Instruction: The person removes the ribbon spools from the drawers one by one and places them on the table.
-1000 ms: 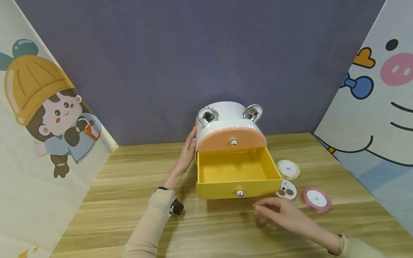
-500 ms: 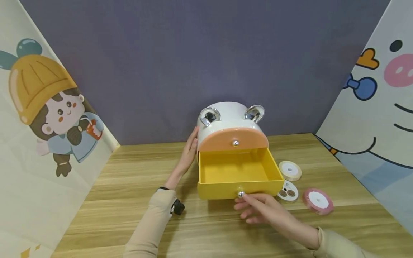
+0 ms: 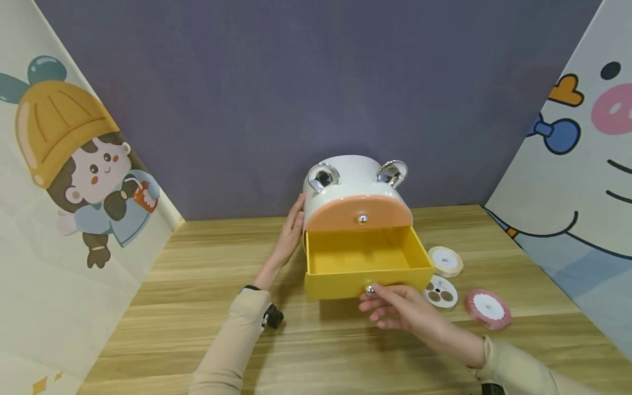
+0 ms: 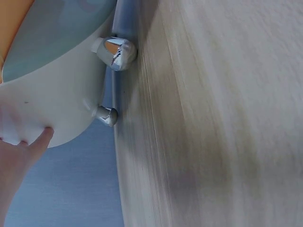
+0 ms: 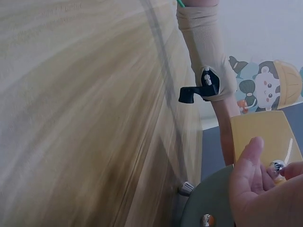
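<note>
A white box (image 3: 345, 170) with silver ear shapes stands near the back of the wooden table. Its orange upper drawer (image 3: 340, 214) is in, while the yellow lower drawer (image 3: 336, 286) sticks out, nothing visible inside. My left hand (image 3: 288, 236) rests on the box's left side with fingers extended; the left wrist view shows these fingers (image 4: 43, 139) against the white wall. At the yellow drawer's front, my right hand (image 3: 410, 315) pinches the round silver knob (image 3: 370, 289) between thumb and fingers. The right wrist view also shows the knob (image 5: 277, 166) at the fingers.
Right of the drawer lie a cream ribbon roll (image 3: 446, 261), a white disc with brown circles (image 3: 440, 292) and a pink ribbon roll (image 3: 487, 309). A grey-blue panel (image 3: 237, 109) rises behind the box. Cartoon-printed panels flank the table (image 3: 197, 307).
My right hand has moved left to the yellow drawer's knob and taken hold of it. The drawer has slid slightly inward. My left hand stays on the box's side.
</note>
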Motion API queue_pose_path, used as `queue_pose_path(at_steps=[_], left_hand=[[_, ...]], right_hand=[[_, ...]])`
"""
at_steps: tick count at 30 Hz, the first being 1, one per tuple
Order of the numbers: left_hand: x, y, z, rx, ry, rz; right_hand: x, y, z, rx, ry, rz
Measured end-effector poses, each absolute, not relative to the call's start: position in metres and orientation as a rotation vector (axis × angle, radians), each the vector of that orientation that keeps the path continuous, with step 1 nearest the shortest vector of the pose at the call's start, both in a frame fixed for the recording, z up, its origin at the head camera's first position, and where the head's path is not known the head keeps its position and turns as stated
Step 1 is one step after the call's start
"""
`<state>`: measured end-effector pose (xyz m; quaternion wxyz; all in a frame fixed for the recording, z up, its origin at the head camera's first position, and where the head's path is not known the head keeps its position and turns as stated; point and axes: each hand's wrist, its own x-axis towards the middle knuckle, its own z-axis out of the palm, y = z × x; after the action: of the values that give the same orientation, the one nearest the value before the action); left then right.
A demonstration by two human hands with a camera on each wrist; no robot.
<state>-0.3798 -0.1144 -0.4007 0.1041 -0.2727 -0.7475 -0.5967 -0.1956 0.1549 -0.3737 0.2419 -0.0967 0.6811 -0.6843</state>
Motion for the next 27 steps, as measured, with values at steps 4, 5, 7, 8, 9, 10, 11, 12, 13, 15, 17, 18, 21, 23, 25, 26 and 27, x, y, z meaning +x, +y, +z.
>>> queue_pose_path(at_steps=[4,5,7,8,9,10,11,12,13,15,17,18,21,23,25,26,27], left_hand=[[-0.368,-0.114,-0.387,-0.823,-2.218,-1.786],[-0.366,-0.114,-0.384,-0.825,-2.226,-1.785],[-0.365,-0.114,-0.382,-0.817,-2.238,-1.789],[-0.364,-0.114,-0.381,-0.813,-2.240,-1.792],[-0.364,-0.114,-0.381,-0.811,-2.240,-1.792],[-0.364,-0.114,-0.381,-0.808,-2.240,-1.795],[-0.363,-0.114,-0.381,-0.805,-2.242,-1.795],[-0.363,-0.115,-0.381,-0.803,-2.243,-1.796],[-0.363,-0.115,-0.381,-0.799,-2.247,-1.798],[-0.363,-0.115,-0.382,-0.797,-2.253,-1.801],[-0.363,-0.116,-0.382,-0.797,-2.257,-1.803],[-0.363,-0.116,-0.382,-0.799,-2.259,-1.803],[-0.362,-0.115,-0.381,-0.799,-2.263,-1.802],[-0.363,-0.115,-0.381,-0.801,-2.263,-1.801],[-0.364,-0.115,-0.381,-0.799,-2.262,-1.797],[-0.367,-0.115,-0.384,-0.797,-2.260,-1.800],[-0.370,-0.115,-0.387,-0.793,-2.257,-1.799]], right_hand=[[-0.202,0.154,-0.372,-0.249,1.865,-1.873],[-0.204,0.153,-0.372,-0.244,1.864,-1.879],[-0.208,0.152,-0.372,-0.233,1.864,-1.888],[-0.210,0.152,-0.372,-0.227,1.865,-1.892],[-0.213,0.151,-0.372,-0.222,1.870,-1.894],[-0.215,0.151,-0.372,-0.217,1.877,-1.896],[-0.217,0.151,-0.372,-0.217,1.888,-1.894],[-0.220,0.150,-0.372,-0.213,1.898,-1.890],[-0.222,0.150,-0.373,-0.207,1.904,-1.887],[-0.227,0.149,-0.373,-0.200,1.910,-1.884],[-0.233,0.149,-0.373,-0.200,1.907,-1.888],[-0.235,0.148,-0.373,-0.195,1.901,-1.893],[-0.241,0.148,-0.373,-0.177,1.874,-1.917],[-0.245,0.148,-0.372,-0.164,1.866,-1.932],[-0.249,0.148,-0.371,-0.155,1.869,-1.940],[-0.250,0.148,-0.371,-0.149,1.873,-1.943],[-0.252,0.147,-0.371,-0.141,1.880,-1.944]])
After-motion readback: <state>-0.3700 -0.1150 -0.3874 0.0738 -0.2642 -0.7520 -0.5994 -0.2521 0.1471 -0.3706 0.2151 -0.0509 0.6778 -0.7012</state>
